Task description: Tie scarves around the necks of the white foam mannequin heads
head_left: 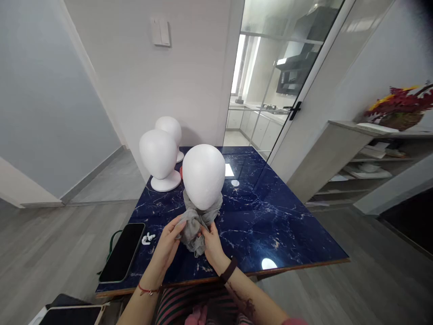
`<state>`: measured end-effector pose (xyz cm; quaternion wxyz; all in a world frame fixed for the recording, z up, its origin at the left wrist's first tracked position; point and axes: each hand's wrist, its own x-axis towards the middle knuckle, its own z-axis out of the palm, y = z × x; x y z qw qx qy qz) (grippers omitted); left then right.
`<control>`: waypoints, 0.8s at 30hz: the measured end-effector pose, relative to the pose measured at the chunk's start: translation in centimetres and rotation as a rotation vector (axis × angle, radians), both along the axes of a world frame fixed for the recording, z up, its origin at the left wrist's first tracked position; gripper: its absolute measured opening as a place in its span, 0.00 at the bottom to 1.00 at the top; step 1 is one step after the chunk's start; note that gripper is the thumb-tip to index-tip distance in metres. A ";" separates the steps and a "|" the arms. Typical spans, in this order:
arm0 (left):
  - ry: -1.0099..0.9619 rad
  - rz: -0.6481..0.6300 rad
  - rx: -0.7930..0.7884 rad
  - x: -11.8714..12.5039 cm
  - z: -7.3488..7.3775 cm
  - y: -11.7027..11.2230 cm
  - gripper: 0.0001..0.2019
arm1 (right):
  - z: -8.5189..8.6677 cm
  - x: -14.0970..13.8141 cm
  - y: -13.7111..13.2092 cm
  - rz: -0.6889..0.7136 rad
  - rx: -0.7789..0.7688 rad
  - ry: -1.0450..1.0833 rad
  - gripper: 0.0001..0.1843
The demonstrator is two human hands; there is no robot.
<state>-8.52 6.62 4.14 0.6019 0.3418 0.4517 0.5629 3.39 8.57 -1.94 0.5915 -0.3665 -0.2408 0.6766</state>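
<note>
Grey crinkled fabric scarf (195, 228) is wrapped round the neck of the nearest white foam mannequin head (203, 176), dead centre of the frame on the dark blue marble-look table (270, 212). Its loose end hangs down toward the bottom of the frame, so the long axis runs roughly vertical, right between both hands. Left hand (168, 243) pinches the bunched cloth from the left side, right hand (212, 243) grips it from the right, both fingers curled closed on it. Neither hand's really nearer. Black phone (122, 252) sits lower left.
</note>
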 end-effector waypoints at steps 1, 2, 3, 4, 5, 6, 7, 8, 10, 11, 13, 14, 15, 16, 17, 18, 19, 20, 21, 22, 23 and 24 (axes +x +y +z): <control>0.022 -0.032 0.031 0.3 -0.4 0.5 0.20 | -0.2 -0.1 0.0 -0.007 0.023 -0.017 0.20; 0.072 -0.062 0.079 0.4 -0.9 0.9 0.20 | -0.4 -0.1 0.0 -0.013 0.049 -0.036 0.21; 0.149 -0.089 0.141 0.4 -1.4 1.3 0.19 | -0.7 -0.1 0.1 -0.017 0.076 -0.058 0.21; 0.249 -0.114 0.213 0.3 -1.8 1.6 0.18 | -1.0 -0.2 0.1 -0.018 0.103 -0.080 0.22; 0.366 -0.147 0.287 0.1 -2.2 1.9 0.18 | -1.3 -0.2 0.1 -0.016 0.126 -0.101 0.23; 0.496 -0.189 0.356 -0.1 -2.5 2.1 0.18 | -1.5 -0.2 0.1 -0.014 0.144 -0.119 0.23; 0.631 -0.231 0.411 -0.3 -2.6 2.3 0.19 | -1.7 -0.2 0.1 -0.011 0.159 -0.133 0.24; 0.767 -0.271 0.451 -0.5 -2.7 2.5 0.21 | -1.9 -0.2 0.1 -0.012 0.171 -0.147 0.25; 1.018 -0.329 0.484 -0.6 -2.5 2.9 0.26 | -2.0 -0.2 0.1 -0.026 0.182 -0.183 0.25; 1.123 -0.342 0.487 -0.5 -2.4 3.0 0.27 | -2.0 -0.3 0.1 -0.032 0.181 -0.204 0.24; 1.291 -0.356 0.497 -0.2 -1.9 3.4 0.27 | -1.9 -0.4 0.1 -0.029 0.170 -0.243 0.20; 1.356 -0.368 0.505 -0.1 -1.7 3.6 0.26 | -1.9 -0.4 0.1 -0.020 0.164 -0.259 0.18; 1.408 -0.380 0.510 0.1 -1.5 3.9 0.24 | -1.8 -0.4 0.1 -0.006 0.161 -0.275 0.17; 1.451 -0.392 0.512 0.2 -1.3 4.1 0.22 | -1.8 -0.4 0.1 0.003 0.164 -0.294 0.17; 1.487 -0.403 0.511 0.3 -1.2 4.3 0.20 | -1.7 -0.4 0.1 -0.006 0.177 -0.324 0.16; 1.518 -0.405 0.507 0.3 -1.1 4.4 0.18 | -1.7 -0.3 0.1 -0.032 0.203 -0.372 0.16; 1.547 -0.396 0.502 0.4 -1.0 4.6 0.16 | -1.7 -0.1 0.1 -0.072 0.238 -0.436 0.16; 1.572 -0.381 0.499 0.4 -1.0 4.6 0.14 | -1.7 0.0 0.1 -0.120 0.278 -0.511 0.15; 1.591 -0.364 0.497 0.4 -1.0 4.7 0.13 | -1.6 0.2 0.1 -0.166 0.317 -0.586 0.15; 1.604 -0.349 0.498 0.5 -1.1 4.7 0.13 | -1.6 0.3 0.0 -0.201 0.349 -0.651 0.15; 1.610 -0.339 0.502 0.5 -1.2 4.7 0.13 | -1.6 0.5 0.0 -0.217 0.375 -0.700 0.16; 1.611 -0.335 0.509 0.5 -1.3 4.6 0.14 | -1.6 0.6 -0.1 -0.213 0.394 -0.731 0.17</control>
